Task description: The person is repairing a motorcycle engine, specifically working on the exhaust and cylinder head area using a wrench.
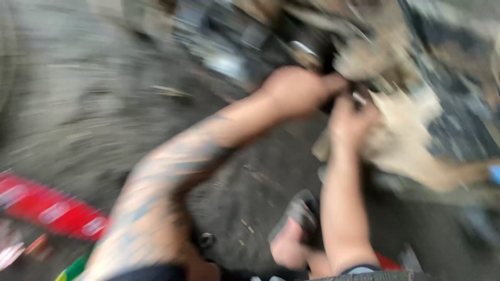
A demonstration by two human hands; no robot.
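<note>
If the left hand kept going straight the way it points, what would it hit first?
Probably the dark object right at its fingertips. The left hand points up and to the right, beside the right hand and the pale rag. Motion blur leaves depth uncertain.

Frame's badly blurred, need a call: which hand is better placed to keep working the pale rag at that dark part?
Right, tentatively. The right hand sits directly against the pale rag. The left hand is closed at the dark part above it. Blur hides the finger detail of both hands.
</note>
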